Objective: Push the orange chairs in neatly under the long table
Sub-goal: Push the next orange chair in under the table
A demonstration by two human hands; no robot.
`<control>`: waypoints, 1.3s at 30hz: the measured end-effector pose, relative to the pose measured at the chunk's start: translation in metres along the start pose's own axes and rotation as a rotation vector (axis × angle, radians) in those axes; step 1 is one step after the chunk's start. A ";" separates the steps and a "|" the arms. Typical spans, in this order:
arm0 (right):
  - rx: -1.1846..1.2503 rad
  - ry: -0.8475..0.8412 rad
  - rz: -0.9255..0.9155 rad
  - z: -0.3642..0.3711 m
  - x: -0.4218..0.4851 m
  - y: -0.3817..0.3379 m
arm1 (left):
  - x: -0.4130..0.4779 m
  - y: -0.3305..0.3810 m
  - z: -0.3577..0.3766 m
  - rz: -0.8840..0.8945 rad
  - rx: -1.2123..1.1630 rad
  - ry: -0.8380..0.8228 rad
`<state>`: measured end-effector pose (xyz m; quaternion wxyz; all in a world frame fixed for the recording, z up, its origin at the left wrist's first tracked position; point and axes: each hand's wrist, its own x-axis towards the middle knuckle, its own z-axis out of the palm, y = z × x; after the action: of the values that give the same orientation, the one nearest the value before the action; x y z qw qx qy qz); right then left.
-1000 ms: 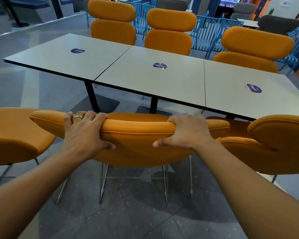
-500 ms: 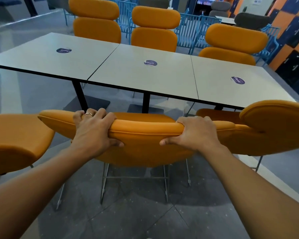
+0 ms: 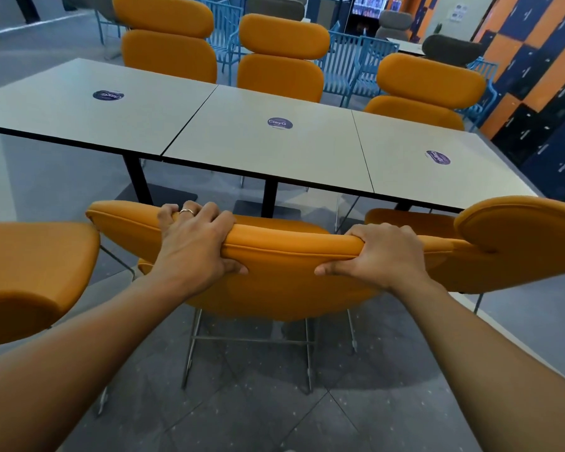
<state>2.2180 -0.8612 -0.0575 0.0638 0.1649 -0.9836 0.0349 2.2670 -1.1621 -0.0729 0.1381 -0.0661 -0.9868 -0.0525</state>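
Gripping the top edge of the middle orange chair (image 3: 284, 282), I have my left hand (image 3: 193, 246) and my right hand (image 3: 384, 256) both curled over its padded backrest, fingers on the far side and thumbs pressed against the near face. A ring (image 3: 187, 211) shows on one finger of the left hand.

This chair stands on the near side of the long table (image 3: 242, 141), its back toward me. A strip of its seat shows past the backrest, and I cannot tell how far it reaches under the top. Its thin metal legs (image 3: 191, 350) rest on the dark tiled floor (image 3: 340, 419).

Just beside it sits the left orange chair (image 3: 30, 278). The right orange chair (image 3: 522, 243) overlaps the held backrest's right end from my angle; whether they touch I cannot say.

Across the table, three far orange chairs (image 3: 281, 60) stand upright in a row along the far edge. The table is three pale square tops set edge to edge on black pedestals (image 3: 269, 197), each top carrying a round purple sticker (image 3: 280, 123). Blue metal chairs (image 3: 356, 63) stand behind.
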 end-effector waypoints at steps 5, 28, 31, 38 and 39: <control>-0.017 0.054 -0.012 0.006 0.018 -0.012 | 0.022 -0.025 0.001 -0.006 -0.024 -0.029; -0.017 0.073 0.041 0.025 0.174 0.044 | 0.179 -0.042 0.052 -0.032 -0.037 0.033; -0.019 0.045 0.048 0.027 0.196 0.060 | 0.198 -0.036 0.059 -0.036 -0.044 0.058; 0.020 -0.034 0.048 0.024 0.228 0.102 | 0.227 -0.001 0.075 -0.073 -0.040 0.099; 0.026 -0.038 0.046 0.025 0.231 0.105 | 0.229 0.002 0.076 -0.078 -0.040 0.097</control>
<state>1.9641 -0.8381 -0.0552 0.0422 0.1438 -0.9876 0.0458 2.0287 -1.1244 -0.0817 0.1820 -0.0275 -0.9796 -0.0806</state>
